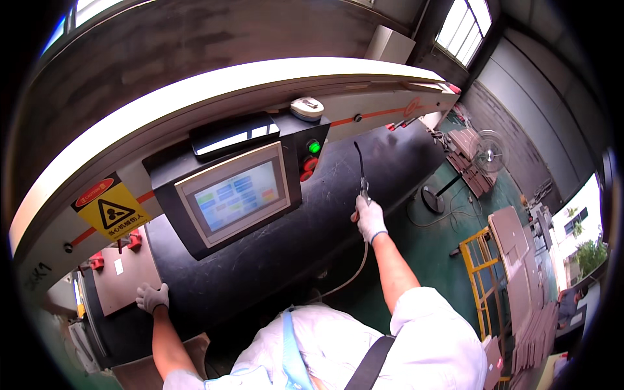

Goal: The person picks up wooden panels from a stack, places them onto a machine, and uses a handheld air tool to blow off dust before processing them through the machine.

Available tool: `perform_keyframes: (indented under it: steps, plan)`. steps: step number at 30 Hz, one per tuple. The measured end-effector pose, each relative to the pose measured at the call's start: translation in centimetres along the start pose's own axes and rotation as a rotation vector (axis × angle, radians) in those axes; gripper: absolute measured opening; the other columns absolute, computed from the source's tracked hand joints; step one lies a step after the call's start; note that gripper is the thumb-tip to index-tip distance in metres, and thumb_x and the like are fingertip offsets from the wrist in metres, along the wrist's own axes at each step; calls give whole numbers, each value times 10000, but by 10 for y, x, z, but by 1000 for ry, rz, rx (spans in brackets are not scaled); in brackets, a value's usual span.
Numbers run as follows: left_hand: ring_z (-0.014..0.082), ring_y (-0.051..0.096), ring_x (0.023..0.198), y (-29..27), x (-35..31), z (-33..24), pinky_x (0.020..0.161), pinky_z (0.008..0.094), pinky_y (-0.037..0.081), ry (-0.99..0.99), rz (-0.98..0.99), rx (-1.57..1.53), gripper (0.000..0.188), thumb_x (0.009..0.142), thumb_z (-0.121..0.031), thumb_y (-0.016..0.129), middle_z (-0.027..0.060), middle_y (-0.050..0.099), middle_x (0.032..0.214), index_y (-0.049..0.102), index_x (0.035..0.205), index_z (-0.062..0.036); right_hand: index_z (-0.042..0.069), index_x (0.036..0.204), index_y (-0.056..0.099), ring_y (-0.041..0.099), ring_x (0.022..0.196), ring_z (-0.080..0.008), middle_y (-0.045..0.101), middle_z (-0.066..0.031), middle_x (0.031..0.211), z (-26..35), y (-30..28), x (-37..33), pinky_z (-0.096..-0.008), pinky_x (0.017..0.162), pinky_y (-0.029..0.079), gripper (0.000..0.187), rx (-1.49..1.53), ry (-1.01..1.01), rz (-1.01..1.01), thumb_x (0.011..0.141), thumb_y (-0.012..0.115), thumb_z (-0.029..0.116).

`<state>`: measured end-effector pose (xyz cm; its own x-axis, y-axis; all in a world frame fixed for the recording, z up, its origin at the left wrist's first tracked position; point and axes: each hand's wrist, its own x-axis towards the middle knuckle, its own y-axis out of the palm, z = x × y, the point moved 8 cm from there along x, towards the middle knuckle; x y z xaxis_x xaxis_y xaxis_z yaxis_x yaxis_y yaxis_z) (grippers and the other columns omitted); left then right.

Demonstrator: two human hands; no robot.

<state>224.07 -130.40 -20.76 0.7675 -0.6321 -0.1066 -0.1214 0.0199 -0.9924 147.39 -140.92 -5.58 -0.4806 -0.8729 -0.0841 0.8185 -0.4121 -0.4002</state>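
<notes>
My gloved right hand is wrapped round the handle of an air blow gun. Its long dark nozzle points away from me over the black machine table, and a pale hose hangs down from the grip. At the left, my gloved left hand lies with fingers apart on the near right corner of a flat brown panel. A small white label sticks to that panel. Red clamp-like parts stand at the panel's far edge.
A long machine beam spans the table, carrying a touchscreen, a green-lit button and red knobs. To the right stand a pedestal fan, a yellow cart and stacked brown panels. Another person is far right.
</notes>
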Motion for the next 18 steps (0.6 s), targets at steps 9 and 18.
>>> perform_keyframes:
  steps: [9,18]
  plan:
    - [482,461,1387,5,-4,-5,1207,570,321,-37,36,-26,762,795,-525,793,167,470,1566,574,1396,-112,86,772,609,540,486,-179,640,-58,637,49,-23,48,-374,478,434,458,-4,59,-75,1043,594,455]
    - [499,547,1284,9,-23,-20,1059,601,454,58,-33,-21,819,755,-648,809,189,490,1472,625,1345,-111,180,821,561,421,426,-112,547,-10,632,-11,-35,60,-319,379,274,364,157,162,56,1041,593,469]
